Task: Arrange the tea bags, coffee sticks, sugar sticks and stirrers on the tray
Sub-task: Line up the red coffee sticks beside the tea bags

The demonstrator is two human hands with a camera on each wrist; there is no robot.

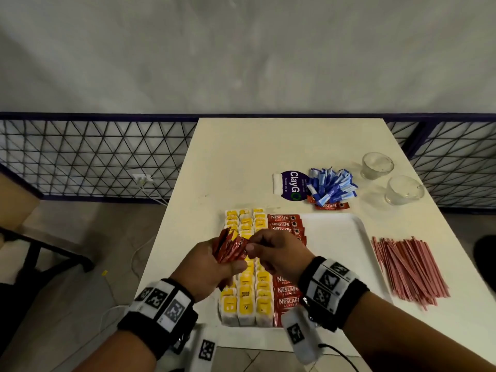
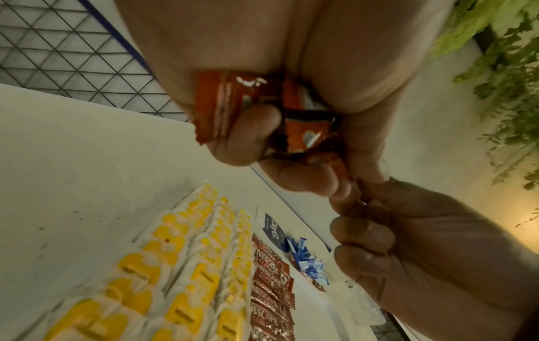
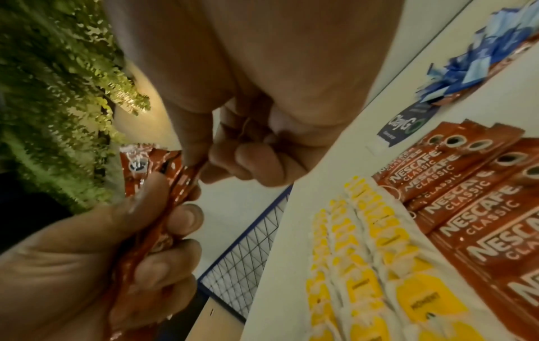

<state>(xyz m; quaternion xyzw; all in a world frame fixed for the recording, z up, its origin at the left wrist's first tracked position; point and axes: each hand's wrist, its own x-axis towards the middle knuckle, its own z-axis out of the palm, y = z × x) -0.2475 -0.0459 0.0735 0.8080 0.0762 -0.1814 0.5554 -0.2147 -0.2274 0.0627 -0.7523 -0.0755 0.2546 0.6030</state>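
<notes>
Three rows of yellow-tagged tea bags (image 1: pixel 246 280) fill the left of the white tray (image 1: pixel 341 237) in the head view, with red coffee sticks (image 1: pixel 287 291) laid just beside them. Above the tray my left hand (image 1: pixel 206 267) grips a bundle of coffee sticks (image 1: pixel 230 247), and my right hand (image 1: pixel 279 255) pinches the end of one stick in that bundle. Blue sugar sticks (image 1: pixel 331 186) lie heaped on the table (image 1: pixel 241 157) beyond the tray, near a ClayGo sticker (image 1: pixel 294 185) and two glass cups (image 1: pixel 377 165); red stirrers (image 1: pixel 410 271) lie loose to the tray's right.

From my left wrist, my fingers (image 2: pixel 245 136) curl round the crumpled red bundle while my right hand meets it from below; tea bags and coffee sticks lie in rows underneath.

From my right wrist, my fingertips (image 3: pixel 192 159) close on a stick's edge, my left hand clamped around the rest, the laid sticks on the tray reading Nescafe Classic.
</notes>
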